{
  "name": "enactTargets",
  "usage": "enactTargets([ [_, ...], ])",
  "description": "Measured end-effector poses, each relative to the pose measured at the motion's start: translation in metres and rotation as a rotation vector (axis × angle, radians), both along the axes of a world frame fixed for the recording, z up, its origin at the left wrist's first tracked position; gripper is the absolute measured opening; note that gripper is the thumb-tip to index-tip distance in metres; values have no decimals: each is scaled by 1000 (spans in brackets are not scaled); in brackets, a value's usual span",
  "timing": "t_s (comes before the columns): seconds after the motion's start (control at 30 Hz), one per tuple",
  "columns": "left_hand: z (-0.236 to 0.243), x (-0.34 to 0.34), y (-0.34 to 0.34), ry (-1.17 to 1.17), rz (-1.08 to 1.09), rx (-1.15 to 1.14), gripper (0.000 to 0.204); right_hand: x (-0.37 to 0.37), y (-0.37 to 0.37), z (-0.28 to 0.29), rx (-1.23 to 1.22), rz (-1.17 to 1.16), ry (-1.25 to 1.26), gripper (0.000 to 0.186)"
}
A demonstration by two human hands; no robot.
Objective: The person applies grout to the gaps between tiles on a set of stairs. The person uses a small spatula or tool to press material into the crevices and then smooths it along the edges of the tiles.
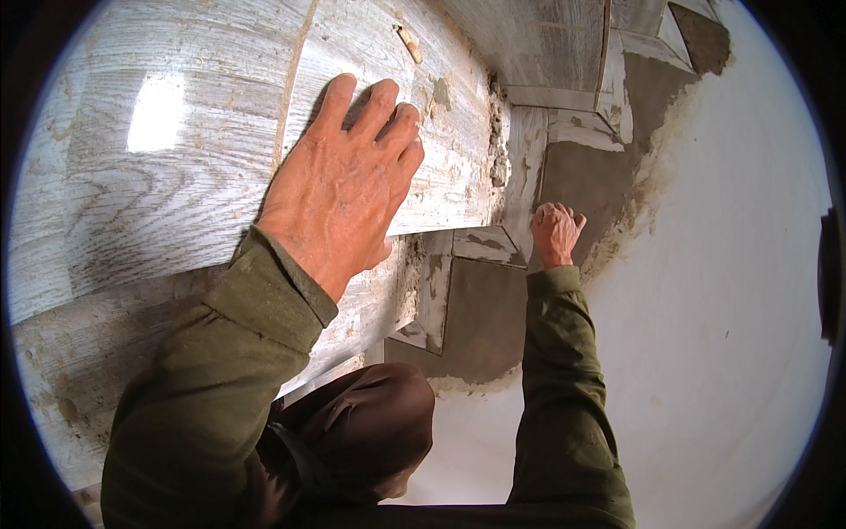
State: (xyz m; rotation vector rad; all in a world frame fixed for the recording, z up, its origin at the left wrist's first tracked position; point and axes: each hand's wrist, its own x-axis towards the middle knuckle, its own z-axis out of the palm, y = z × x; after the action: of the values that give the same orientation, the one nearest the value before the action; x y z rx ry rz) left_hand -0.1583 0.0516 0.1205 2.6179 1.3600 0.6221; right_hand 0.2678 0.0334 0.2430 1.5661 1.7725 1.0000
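My left hand (348, 181) lies on a wood-look tiled stair tread (203, 189), fingers spread and the thumb near its front edge. My right hand (557, 234) is curled closed beside the wall, at a patch of grey mortar (590, 176). Whatever its fingers hold, if anything, is hidden. Just left of that hand, an upright skirting tile strip (524, 163) and a short flat one (486, 245) follow the step's outline, both smeared with mortar.
A small brown fragment (409, 44) lies on the tread. Crumbly mortar (500, 163) fills the gap along the tread's wall end. Higher steps (555, 48) rise at the top. Below the tread is a dusty lower step (115, 353). A white wall (714, 291) spans the right side.
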Motion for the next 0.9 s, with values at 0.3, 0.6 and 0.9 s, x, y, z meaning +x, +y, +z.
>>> enactTargets([
  [0.3, 0, 0, 0, -10, -1, -14, 82, -1, -5, 0, -9, -40, -4, 7],
  [0.6, -1, 1, 0, -25, 4, -4, 82, 1, -11, 1, -6, -43, -21, 7],
  [0.9, -1, 1, -1, -9, 8, 0, 83, 0, -16, 0, 3, 17, -11, 8],
])
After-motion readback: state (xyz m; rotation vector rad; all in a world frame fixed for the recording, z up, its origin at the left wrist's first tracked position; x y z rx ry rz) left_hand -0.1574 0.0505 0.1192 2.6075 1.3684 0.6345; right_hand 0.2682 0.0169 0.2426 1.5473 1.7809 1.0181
